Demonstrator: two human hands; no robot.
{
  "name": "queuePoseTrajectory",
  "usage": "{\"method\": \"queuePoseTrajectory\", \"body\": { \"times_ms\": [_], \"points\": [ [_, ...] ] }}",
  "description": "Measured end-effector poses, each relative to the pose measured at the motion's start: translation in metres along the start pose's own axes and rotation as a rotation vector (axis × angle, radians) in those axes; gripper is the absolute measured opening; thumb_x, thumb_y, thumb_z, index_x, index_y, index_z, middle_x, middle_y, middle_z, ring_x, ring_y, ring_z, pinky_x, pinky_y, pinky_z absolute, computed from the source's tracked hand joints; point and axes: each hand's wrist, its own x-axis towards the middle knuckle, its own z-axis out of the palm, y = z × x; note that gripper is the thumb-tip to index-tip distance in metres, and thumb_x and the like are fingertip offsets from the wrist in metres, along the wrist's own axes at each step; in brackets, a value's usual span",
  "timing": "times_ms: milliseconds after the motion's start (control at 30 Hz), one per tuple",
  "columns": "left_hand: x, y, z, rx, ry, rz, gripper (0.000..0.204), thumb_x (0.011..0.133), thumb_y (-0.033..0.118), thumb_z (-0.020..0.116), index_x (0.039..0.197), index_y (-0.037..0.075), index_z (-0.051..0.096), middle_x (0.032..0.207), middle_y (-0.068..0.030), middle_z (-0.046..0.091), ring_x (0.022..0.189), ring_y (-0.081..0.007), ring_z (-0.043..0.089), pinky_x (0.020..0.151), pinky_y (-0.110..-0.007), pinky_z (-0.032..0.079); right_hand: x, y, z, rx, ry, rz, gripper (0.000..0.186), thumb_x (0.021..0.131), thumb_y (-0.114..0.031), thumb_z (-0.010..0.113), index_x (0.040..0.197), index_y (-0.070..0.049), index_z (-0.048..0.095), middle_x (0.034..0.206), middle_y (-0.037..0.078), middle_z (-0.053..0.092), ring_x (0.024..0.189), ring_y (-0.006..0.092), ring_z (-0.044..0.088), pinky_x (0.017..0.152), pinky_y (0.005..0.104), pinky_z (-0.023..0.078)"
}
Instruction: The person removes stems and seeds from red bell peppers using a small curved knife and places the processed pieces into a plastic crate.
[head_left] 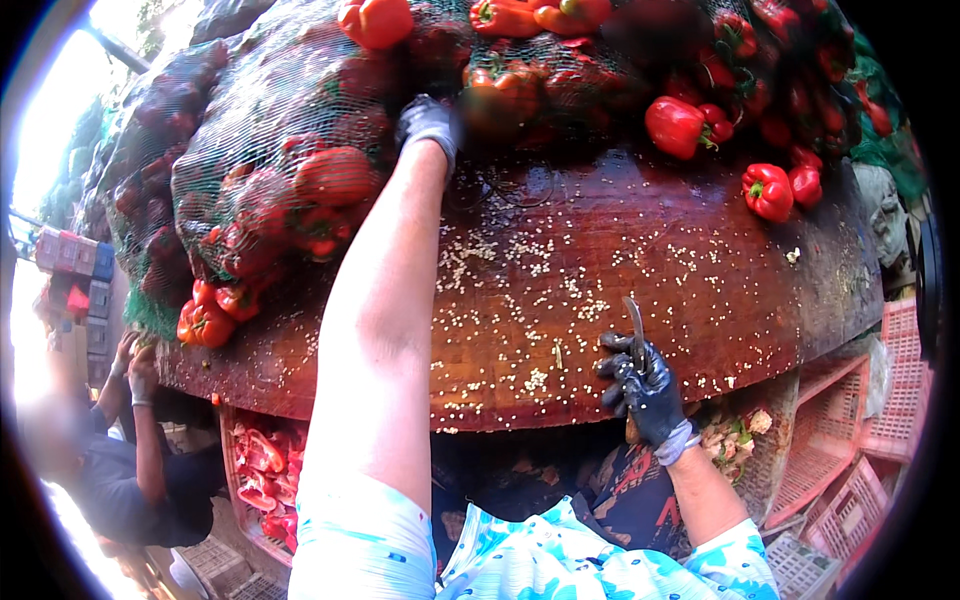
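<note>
My left hand [428,122], in a dark glove with a grey cuff, reaches far across the table to the green mesh sacks [275,130] full of red peppers. Its fingers are lost in the shadow between two sacks, so I cannot tell what they grip. Near the table's front edge, my right hand [645,392], gloved in black, is closed round a small knife [636,325] with its curved blade pointing up. Loose red peppers [676,127] lie by the sacks, and another red pepper [768,193] rests on the wood at the right.
Pale seeds lie scattered over the wet wooden table [600,240]. Below its front edge at left stands a crate of cut red peppers [262,460]. Pale cores [735,440] lie below at right, beside pink plastic crates [825,430]. Another person [150,480] works at the left.
</note>
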Motion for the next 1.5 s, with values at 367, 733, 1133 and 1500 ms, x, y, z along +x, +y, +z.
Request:
{"method": "queuePoseTrajectory", "body": {
  "times_ms": [367, 733, 1133, 1500],
  "points": [
    [-0.008, -0.037, -0.020, 0.188, -0.466, 0.732, 0.068, 0.072, 0.027, 0.081, 0.131, 0.011, 0.051, 0.128, -0.0186, 0.058, 0.117, -0.0350, 0.057, 0.099, -0.041, 0.046, 0.006, 0.006, -0.005, 0.021, -0.025, -0.046, 0.028, 0.094, -0.012, 0.055, 0.122, -0.009, 0.055, 0.089, 0.001, 0.063, 0.060, 0.0076, 0.060, 0.050, 0.0214, 0.046],
    [-0.241, -0.085, -0.060, -0.325, -0.092, 0.736, 0.081, 0.071, 0.021, 0.079, 0.141, 0.011, 0.041, 0.143, -0.0215, 0.039, 0.134, -0.0385, 0.035, 0.111, -0.043, 0.033, 0.006, 0.012, -0.012, -0.015, 0.031, -0.059, 0.026, 0.096, -0.012, 0.052, 0.122, -0.010, 0.056, 0.086, 0.001, 0.063, 0.058, 0.0068, 0.056, 0.048, 0.0201, 0.043],
    [-0.256, -0.129, -0.003, -0.714, 0.102, 0.356, 0.038, 0.088, 0.024, 0.069, 0.117, -0.001, 0.060, 0.110, -0.0181, 0.062, 0.101, -0.0309, 0.060, 0.091, -0.040, 0.048, 0.022, -0.055, 0.073, -0.191, -0.363, -0.063, 0.022, 0.098, -0.020, 0.050, 0.113, -0.005, 0.057, 0.079, 0.006, 0.063, 0.058, 0.0107, 0.059, 0.046, 0.0221, 0.045],
    [-0.262, -0.133, -0.008, -0.800, 0.128, 0.712, 0.037, 0.084, 0.005, 0.067, 0.119, 0.003, 0.059, 0.123, -0.0171, 0.058, 0.121, -0.0321, 0.053, 0.103, -0.041, 0.042, 0.046, -0.072, 0.085, -0.258, -0.499, 0.220, 0.030, 0.100, -0.031, 0.048, 0.104, -0.004, 0.058, 0.074, 0.007, 0.062, 0.056, 0.0103, 0.057, 0.046, 0.0234, 0.046]
  ]
}}
